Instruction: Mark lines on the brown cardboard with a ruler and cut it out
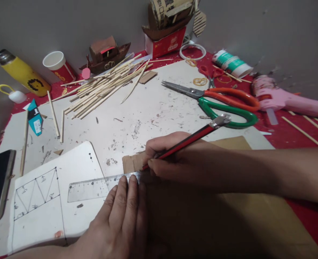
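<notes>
At six o'clock of head view: left hand (121,219) flat, fingers (126,187) pressing ruler (99,187), long axis nine-to-three. Just beyond, right hand (175,158) pinching pencil (185,144), tip at ruler's edge on cardboard (229,223). Scissors (218,99) well apart, one o'clock.

Clear plastic ruler (94,187) on matt brown cardboard (215,216).

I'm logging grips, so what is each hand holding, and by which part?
The right hand grips a pencil low on its shaft, near the tip. The left hand holds nothing; its fingertips press the ruler flat.
</notes>
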A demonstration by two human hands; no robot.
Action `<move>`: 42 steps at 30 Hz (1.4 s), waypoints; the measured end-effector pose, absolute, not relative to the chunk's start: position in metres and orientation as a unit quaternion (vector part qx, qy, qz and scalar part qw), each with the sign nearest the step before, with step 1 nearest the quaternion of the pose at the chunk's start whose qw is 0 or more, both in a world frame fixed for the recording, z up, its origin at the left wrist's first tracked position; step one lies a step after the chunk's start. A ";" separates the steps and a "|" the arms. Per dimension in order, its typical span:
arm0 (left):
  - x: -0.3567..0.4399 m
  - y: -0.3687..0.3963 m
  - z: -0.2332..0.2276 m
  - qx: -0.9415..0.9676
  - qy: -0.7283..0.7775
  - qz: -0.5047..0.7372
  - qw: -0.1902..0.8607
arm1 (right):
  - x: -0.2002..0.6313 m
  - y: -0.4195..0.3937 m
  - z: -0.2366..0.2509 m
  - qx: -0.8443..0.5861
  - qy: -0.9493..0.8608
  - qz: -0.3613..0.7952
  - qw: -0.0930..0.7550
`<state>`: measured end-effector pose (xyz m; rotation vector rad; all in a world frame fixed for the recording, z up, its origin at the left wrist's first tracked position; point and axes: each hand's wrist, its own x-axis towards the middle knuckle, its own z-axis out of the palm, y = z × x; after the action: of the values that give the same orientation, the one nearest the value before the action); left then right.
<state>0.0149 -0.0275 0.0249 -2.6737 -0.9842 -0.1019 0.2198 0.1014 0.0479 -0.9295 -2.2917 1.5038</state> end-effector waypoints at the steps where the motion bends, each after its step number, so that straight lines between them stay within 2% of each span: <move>1: 0.015 -0.028 0.024 -0.928 -0.342 -0.034 0.144 | 0.221 0.102 0.048 -0.322 -0.787 0.511 0.123; 8: 0.013 -0.027 0.022 -0.930 -0.331 -0.026 0.156 | 0.234 0.103 0.043 -0.340 -0.796 0.477 0.153; 19: 0.018 -0.032 0.020 -0.913 -0.377 -0.047 0.148 | 0.247 0.102 0.043 -0.407 -0.713 0.554 0.141; 21: 0.017 -0.032 0.020 -0.915 -0.371 -0.044 0.151 | 0.250 0.102 0.045 -0.418 -0.704 0.552 0.161; 23: 0.016 -0.032 0.019 -0.919 -0.360 -0.045 0.155 | 0.254 0.103 0.045 -0.435 -0.709 0.515 0.208; 26: 0.013 -0.030 0.018 -0.920 -0.350 -0.060 0.166 | 0.261 0.105 0.035 -0.432 -0.784 0.369 0.250; 28: 0.011 -0.027 0.020 -0.923 -0.335 -0.066 0.176 | 0.266 0.106 0.027 -0.402 -0.844 0.283 0.215; 31: 0.010 -0.022 0.026 -0.930 -0.304 -0.076 0.193 | 0.268 0.107 0.021 -0.377 -0.882 0.241 0.145; 39: 0.014 -0.011 0.031 -0.901 -0.362 -0.125 0.205 | 0.276 0.108 0.036 -0.348 -0.872 0.333 0.084; 42: 0.008 0.001 0.028 -0.886 -0.410 -0.123 0.177 | 0.287 0.114 0.042 -0.327 -0.868 0.369 0.057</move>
<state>0.0078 0.0009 0.0276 -2.5082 -1.1617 -0.3481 0.2868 0.1144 0.0425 -0.9924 -2.6325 1.1200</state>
